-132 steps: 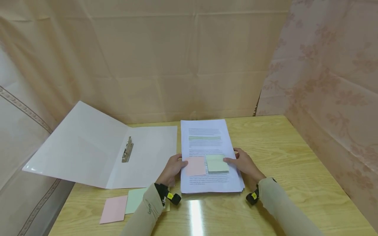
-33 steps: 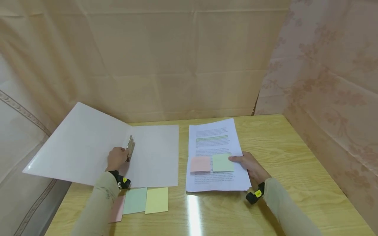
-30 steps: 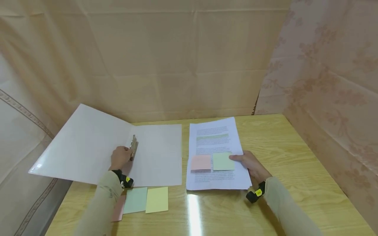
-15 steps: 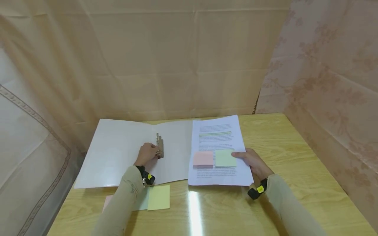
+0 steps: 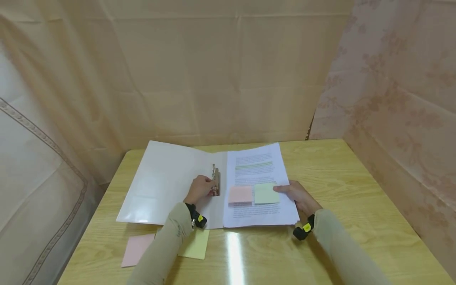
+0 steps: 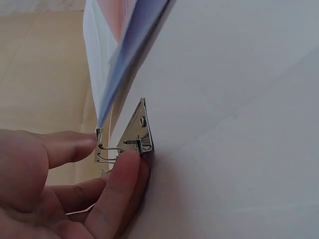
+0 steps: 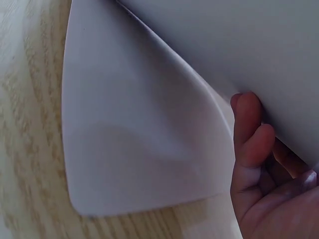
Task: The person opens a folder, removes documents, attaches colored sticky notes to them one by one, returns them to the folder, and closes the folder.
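In the head view my left hand [image 5: 198,189] pinches the metal lever clip [image 5: 216,180] of an opened white file folder [image 5: 164,178]. The left wrist view shows thumb and fingers around the clip's wire end, close to the paper edge. My right hand [image 5: 299,196] grips the right side of a stack of printed sheets [image 5: 253,217], thumb on top and fingers beneath. On the top sheet lie a pink sticky-note pad [image 5: 240,194] and a green one [image 5: 265,194], the thumb touching the green. From the right wrist, the stack is raised over the folder's corner [image 7: 109,129].
A pink square pad [image 5: 137,249] and a yellow one [image 5: 194,245] lie on the wooden table [image 5: 338,174] in front of the folder. My left sleeve hides most of the green pad between them. Curtains [image 5: 228,71] stand behind the table and at both sides.
My left hand first let go of the stack and took the clip. It then slid the folder right, so its right half now lies under the stack, which my right hand keeps holding.
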The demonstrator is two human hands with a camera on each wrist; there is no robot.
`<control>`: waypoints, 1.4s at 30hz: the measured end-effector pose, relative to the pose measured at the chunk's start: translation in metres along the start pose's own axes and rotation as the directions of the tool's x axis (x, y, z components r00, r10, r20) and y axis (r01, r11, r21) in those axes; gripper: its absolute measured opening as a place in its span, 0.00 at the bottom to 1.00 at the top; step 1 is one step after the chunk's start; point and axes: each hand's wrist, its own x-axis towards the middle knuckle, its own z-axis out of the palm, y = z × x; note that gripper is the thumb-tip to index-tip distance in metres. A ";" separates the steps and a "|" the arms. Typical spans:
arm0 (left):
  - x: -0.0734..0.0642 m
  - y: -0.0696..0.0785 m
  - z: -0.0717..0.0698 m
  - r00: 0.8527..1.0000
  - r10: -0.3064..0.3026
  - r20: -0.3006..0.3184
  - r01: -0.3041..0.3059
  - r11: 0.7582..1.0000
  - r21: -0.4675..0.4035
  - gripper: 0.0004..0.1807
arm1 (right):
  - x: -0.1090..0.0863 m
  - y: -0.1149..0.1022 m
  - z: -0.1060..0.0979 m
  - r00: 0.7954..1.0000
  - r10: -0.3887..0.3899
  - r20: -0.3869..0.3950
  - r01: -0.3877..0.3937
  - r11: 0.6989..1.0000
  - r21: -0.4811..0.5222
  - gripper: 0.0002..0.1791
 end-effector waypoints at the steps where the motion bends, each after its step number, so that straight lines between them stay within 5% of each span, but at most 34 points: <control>1: -0.001 0.001 0.002 1.000 -0.003 0.002 0.003 1.000 -0.001 0.20 | 0.001 0.001 0.000 1.000 0.011 -0.009 -0.011 1.000 0.000 0.32; 10: -0.004 0.011 0.008 0.999 -0.049 0.002 0.048 0.999 0.008 0.21 | 0.005 -0.001 0.004 0.998 0.038 -0.047 -0.040 0.997 -0.060 0.31; 18: -0.006 0.013 0.009 1.000 -0.024 0.010 0.024 1.000 0.001 0.20 | 0.011 -0.002 0.008 0.999 0.048 -0.025 -0.050 0.995 -0.088 0.31; 34: -0.005 0.011 0.009 0.999 -0.050 0.012 0.050 0.999 -0.021 0.20 | 0.019 0.003 0.009 0.998 0.069 0.010 -0.068 0.996 -0.055 0.30; 42: -0.002 0.017 0.001 0.998 -0.065 -0.004 0.065 0.996 0.066 0.21 | 0.025 0.003 0.013 0.995 0.103 0.001 -0.102 0.994 -0.047 0.29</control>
